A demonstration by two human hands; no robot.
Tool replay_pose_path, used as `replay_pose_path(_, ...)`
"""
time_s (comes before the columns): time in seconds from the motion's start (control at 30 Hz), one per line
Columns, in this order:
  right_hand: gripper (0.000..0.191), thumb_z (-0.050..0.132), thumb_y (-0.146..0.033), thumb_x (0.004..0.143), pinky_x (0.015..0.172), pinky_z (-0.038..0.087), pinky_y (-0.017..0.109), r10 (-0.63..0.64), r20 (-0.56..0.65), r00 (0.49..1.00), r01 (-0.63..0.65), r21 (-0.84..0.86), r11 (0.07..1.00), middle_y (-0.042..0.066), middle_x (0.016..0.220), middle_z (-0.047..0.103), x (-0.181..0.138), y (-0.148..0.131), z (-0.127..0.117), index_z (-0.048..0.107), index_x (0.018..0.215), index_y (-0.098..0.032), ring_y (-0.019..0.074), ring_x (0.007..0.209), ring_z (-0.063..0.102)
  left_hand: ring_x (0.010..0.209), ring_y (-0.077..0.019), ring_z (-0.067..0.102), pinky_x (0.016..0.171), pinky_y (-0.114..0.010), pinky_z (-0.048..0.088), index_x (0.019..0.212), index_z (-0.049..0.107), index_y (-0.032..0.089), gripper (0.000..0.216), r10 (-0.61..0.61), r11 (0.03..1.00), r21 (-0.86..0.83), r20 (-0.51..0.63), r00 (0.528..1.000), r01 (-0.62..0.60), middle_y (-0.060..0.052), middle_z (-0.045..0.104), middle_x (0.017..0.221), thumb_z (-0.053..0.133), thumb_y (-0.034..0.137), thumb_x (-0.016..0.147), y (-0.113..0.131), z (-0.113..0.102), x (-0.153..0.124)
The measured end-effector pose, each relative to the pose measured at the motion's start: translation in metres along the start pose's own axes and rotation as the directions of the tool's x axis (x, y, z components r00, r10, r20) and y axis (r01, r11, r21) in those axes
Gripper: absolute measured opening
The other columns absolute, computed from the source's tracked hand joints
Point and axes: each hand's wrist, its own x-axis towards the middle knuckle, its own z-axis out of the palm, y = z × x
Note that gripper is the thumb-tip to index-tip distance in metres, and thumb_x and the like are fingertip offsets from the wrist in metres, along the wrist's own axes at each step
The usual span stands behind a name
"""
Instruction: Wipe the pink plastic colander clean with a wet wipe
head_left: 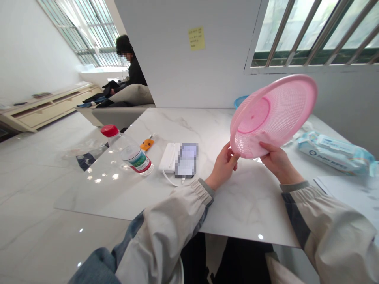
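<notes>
Head view: looking forward and down across a marble-topped table [248,205], with both beige sleeves reaching in from the near edge.

Left hand [222,167]: fingers and thumb are curled in a pinch on the lower rim of a pink perforated plastic basket [274,116].

Right hand [278,163]: fingers are spread over the basket's lower edge, gripping it from the right, apart from the left hand.

Pink perforated plastic basket: lifted above the table's right half and steeply tilted, its hollow face turned toward the camera. The two-handed hold on the lower rim seems to be what presents that face for viewing.

Left of the hands: a plastic bottle with a red cap [128,152] lies on its side, beside a small orange object [147,144] and a white power bank [169,157] with a pixelated phone [186,159] resting against it. Their grouping suggests they were put aside, away from the hands.

Right of the hands: a packet of wet wipes [334,154] lies at the far right.

Rest: a blue basin [239,101] shows behind the basket; a seated person [132,67] in black is far left on a sofa [124,116].
</notes>
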Motion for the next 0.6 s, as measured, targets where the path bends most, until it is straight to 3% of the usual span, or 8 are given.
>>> replay_pose_path(0.1,0.047,0.084,-0.001,0.078,0.133,0.056,0.043,0.005,-0.026,1.000,-0.004,0.003,1.000,0.003,0.142,0.085,0.0022,0.0018,-0.0014,0.085,0.116,-0.027,0.0280,0.158,0.066,0.055,-0.0061,0.051,0.054,-0.026,0.043,0.152,0.066,0.019,0.078,0.042,0.999,0.018,-0.072,0.997,-0.041,0.006,0.059,0.086,0.079,0.075,0.100,0.0042,-0.0017,-0.0010)
replay_pose_path(0.2,0.046,0.083,0.000,0.079,0.133,0.055,0.043,0.000,-0.024,1.000,0.000,0.013,1.000,0.001,0.143,0.085,0.0022,0.0008,-0.0012,0.085,0.116,-0.028,0.0269,0.158,0.066,0.059,-0.0077,0.060,0.057,-0.026,0.050,0.159,0.063,0.020,0.082,-0.006,1.000,-0.008,-0.070,0.998,0.005,0.000,0.069,0.098,0.080,0.074,0.100,0.0077,-0.0017,-0.0030)
replay_pose_path(0.4,0.043,0.081,-0.003,0.083,0.134,0.054,0.043,0.013,0.012,1.000,-0.014,0.025,1.000,0.000,0.141,0.086,0.0001,-0.0009,-0.0002,0.085,0.118,-0.029,0.0253,0.159,0.065,0.086,-0.0185,0.083,0.070,-0.028,0.063,0.178,0.042,0.029,0.097,-0.168,0.984,-0.034,0.146,0.975,0.174,-0.014,0.080,0.137,0.088,0.060,0.098,0.0071,0.0016,-0.0058)
replay_pose_path(0.6,0.043,0.082,-0.004,0.083,0.134,0.053,0.041,0.036,0.035,0.999,-0.037,0.027,0.999,0.000,0.138,0.087,-0.0008,-0.0002,0.0003,0.085,0.118,-0.028,0.0253,0.160,0.065,0.087,-0.0199,0.085,0.069,-0.026,0.061,0.175,0.044,0.027,0.086,-0.177,0.983,-0.016,0.206,0.962,0.184,-0.013,0.082,0.131,0.080,0.058,0.103,0.0040,0.0025,-0.0043)
